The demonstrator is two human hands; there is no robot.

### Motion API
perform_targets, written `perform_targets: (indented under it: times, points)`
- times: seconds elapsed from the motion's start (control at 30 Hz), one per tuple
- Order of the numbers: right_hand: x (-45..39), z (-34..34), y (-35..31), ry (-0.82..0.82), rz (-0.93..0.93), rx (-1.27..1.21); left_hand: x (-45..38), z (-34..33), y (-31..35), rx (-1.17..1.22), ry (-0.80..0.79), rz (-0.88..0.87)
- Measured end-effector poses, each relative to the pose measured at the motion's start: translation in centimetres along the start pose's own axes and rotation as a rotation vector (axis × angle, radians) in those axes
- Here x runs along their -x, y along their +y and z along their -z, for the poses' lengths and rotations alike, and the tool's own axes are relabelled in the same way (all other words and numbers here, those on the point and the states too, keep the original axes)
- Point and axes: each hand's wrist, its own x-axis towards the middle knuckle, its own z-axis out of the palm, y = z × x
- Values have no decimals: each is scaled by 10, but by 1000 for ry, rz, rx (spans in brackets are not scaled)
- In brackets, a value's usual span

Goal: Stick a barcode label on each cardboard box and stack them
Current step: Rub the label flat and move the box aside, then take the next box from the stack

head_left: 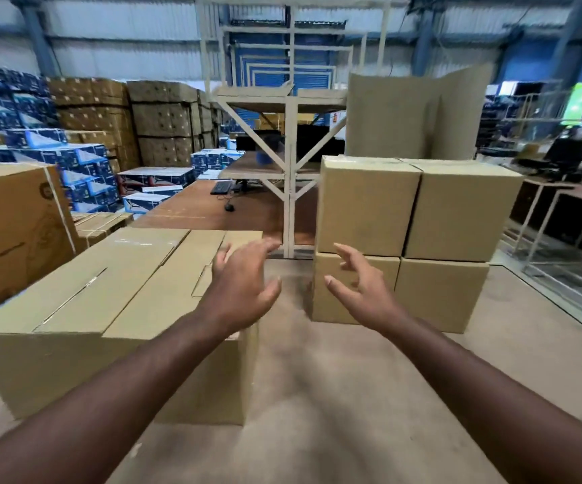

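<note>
Plain cardboard boxes stand stacked two high and two wide at the centre right: upper left box [366, 204], upper right box [460, 214], lower left box [380, 274] and lower right box [439, 295]. Two larger sealed boxes [83, 309] sit side by side at the left. My left hand [244, 284] hovers with spread fingers over the right edge of those larger boxes, holding nothing. My right hand [359, 277] is spread in front of the lower left stacked box, apart from it and empty. No barcode label is visible.
A printed brown carton [10, 232] stands at the far left. A cream metal rack [289, 151] rises behind, with a wooden desk [209, 207] carrying a keyboard and mouse. A tall cardboard sheet [408, 117] stands behind the stack. Pallets of cartons fill the back left.
</note>
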Motion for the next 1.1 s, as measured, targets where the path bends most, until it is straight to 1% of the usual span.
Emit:
perform_targets:
  times: [0.1,0.2,0.3,0.47,0.57,0.67,0.73,0.8,0.87,0.93,1.03,1.1]
  points:
    - [-41,56,5,99,-95,-137,-73,-19,47,23,-26,-56]
    - [-79,100,17,171,-147,-150,-139,-44,78,43,-93,8]
    - [-106,127,33,181,-171,-125,-180,-72,96,119,-103,89]
    - [-145,148,63,213,-201,-106,-239,-124,82,116,-93,183]
    - [-169,147,81,196,-159,-27,-276,-142,68,95,-75,230]
    - [-191,143,95,257,-121,33,-310,-153,55,130,-35,265]
    - [-201,139,104,330,-77,54,-324,-163,42,135,-27,287]
    - [-209,136,116,365,-53,76,-329,-174,30,127,-56,314]
    - [-212,130,124,346,-80,22,-322,-183,18,93,-87,303]
    - [-212,122,131,339,-103,-64,-310,-193,7,31,-112,253]
    - [-214,118,139,416,-128,-57,-302,-194,-1,-70,-33,175]
    - [-215,119,139,467,-169,-99,-298,-186,-1,-98,6,144]
